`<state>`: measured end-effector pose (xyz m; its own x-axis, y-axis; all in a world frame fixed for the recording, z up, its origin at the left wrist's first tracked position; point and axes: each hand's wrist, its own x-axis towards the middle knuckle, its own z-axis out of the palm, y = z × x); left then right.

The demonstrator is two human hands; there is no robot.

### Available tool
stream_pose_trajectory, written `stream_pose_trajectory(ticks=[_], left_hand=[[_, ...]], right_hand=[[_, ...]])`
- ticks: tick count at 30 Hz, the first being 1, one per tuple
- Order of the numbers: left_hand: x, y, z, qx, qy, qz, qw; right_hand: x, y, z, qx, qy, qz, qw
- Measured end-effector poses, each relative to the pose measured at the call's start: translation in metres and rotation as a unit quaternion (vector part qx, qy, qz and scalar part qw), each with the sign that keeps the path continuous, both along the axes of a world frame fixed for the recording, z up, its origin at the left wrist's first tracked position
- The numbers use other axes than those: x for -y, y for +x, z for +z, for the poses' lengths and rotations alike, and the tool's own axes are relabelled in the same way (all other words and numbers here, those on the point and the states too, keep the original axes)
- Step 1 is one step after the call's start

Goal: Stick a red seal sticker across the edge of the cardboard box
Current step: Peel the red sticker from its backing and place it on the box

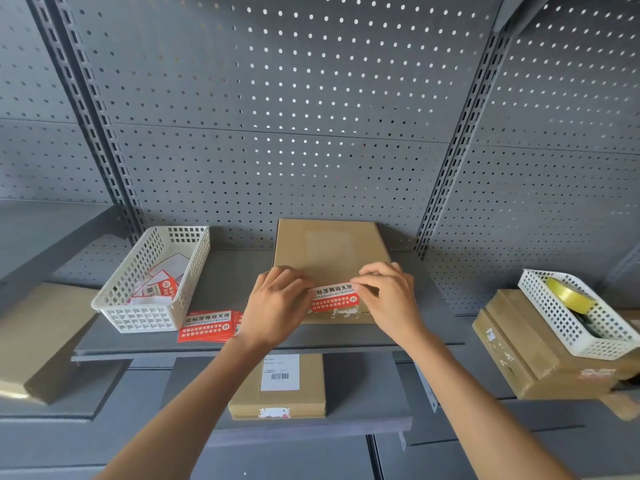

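Note:
A flat brown cardboard box (329, 251) lies on the grey shelf, its near edge facing me. A red and white seal sticker (334, 297) lies across that near edge, white band on the top face, red part folding over the front. My left hand (277, 306) pinches the sticker's left end and my right hand (389, 299) pinches its right end. Torn white sticker remains show on the box front just below the sticker.
A white mesh basket (114, 303) with sticker backings stands at the left, with a stack of red stickers (207, 327) beside it. Another labelled box (277, 386) lies on the lower shelf. At the right, a basket (561, 327) with yellow tape (568, 294) rests on boxes.

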<state>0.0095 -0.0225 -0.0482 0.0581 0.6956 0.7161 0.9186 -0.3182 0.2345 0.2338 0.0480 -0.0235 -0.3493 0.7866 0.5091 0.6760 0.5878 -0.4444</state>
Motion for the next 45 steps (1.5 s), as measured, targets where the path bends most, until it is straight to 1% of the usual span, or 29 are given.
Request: stream_pose_trajectory(ticks=[11,16,19,22,24,35,40,45], left_hand=[[0.002,0.005,-0.013,0.035,-0.016,0.022,0.999],[0.002,0.013,-0.004,0.042,-0.035,0.041,0.998],[0.000,0.027,0.009,0.011,-0.041,0.044,0.998],[-0.008,0.041,0.011,-0.038,-0.037,-0.007,0.999],[-0.011,0.046,0.006,-0.051,-0.036,-0.019,0.998],[-0.011,0.048,-0.002,-0.045,-0.026,-0.011,0.999],[-0.011,0.048,-0.003,-0.054,-0.029,-0.006,0.998],[-0.011,0.049,-0.004,-0.042,-0.012,-0.004,0.999]], right_hand=[[0.001,-0.002,0.001,0.002,-0.024,0.002,1.000],[0.000,-0.003,0.002,-0.006,-0.043,0.002,0.999],[-0.001,-0.004,0.003,-0.016,-0.057,-0.006,0.998],[-0.002,-0.005,0.004,-0.019,-0.071,-0.004,0.997],[-0.001,-0.005,0.004,-0.026,-0.079,0.000,0.997],[-0.005,-0.006,0.013,-0.049,-0.131,-0.002,0.990],[-0.007,-0.006,0.015,-0.047,-0.154,-0.001,0.987],[-0.009,-0.009,0.019,-0.041,-0.192,-0.008,0.980]])
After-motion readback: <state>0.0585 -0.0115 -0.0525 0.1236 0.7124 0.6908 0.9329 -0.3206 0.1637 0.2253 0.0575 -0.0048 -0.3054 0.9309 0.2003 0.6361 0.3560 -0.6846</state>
